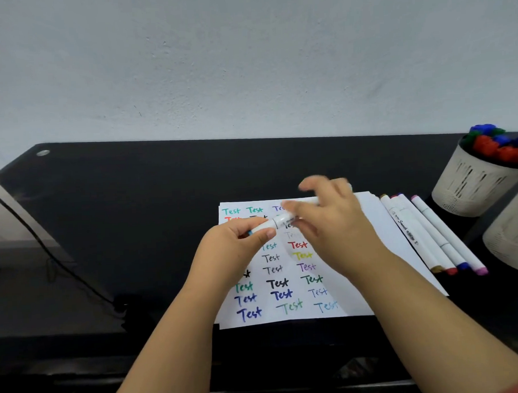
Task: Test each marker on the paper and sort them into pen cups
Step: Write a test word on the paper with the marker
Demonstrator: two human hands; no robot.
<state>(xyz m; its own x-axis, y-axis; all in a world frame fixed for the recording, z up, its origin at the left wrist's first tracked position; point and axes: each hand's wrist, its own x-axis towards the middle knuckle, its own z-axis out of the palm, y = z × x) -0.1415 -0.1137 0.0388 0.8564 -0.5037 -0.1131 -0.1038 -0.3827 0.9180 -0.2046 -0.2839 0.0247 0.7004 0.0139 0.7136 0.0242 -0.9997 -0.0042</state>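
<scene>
Together, the left hand [244, 238] and the right hand [327, 217] held one white marker [278, 222] above the paper [371, 221], the left pinching its blue-tipped end, the right, blurred, curled round the other end. It looked light, stiff and smooth, best gripped mid-barrel while a cap came off. Four more markers [431, 236] lay on the paper's right edge. Beyond them, a pale pen cup [471, 187] held coloured caps; the nearer pen cup [514, 235] hid its contents.
</scene>
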